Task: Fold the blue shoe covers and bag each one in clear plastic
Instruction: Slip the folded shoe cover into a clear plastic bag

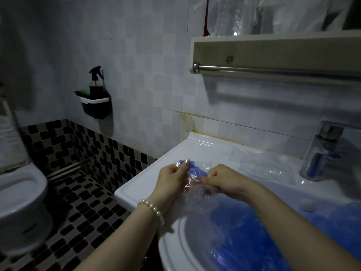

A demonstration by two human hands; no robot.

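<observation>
Both hands work over the left rim of a white washbasin (136,184), which serves here as the tabletop. The left hand (172,178) pinches one end of a folded blue shoe cover (195,170); its thumb, with a glittered nail, presses on the blue material. The right hand (220,179) has its fingers curled and pinches the edge of a clear plastic bag (197,194). The shoe cover lies between the two hands, partly wrapped in the clear film, just above the basin rim. How far it sits inside the bag cannot be told.

A pearl bracelet (154,209) sits on the left wrist. The basin bowl holds a pile of blue shoe covers (254,231) under clear plastic. Loose clear bags (259,161) lie on the rim behind the hands, near a chrome tap (322,151). A towel rail (273,70) hangs above. A spray bottle (96,83) stands in a wall holder at the left, above a toilet (21,194).
</observation>
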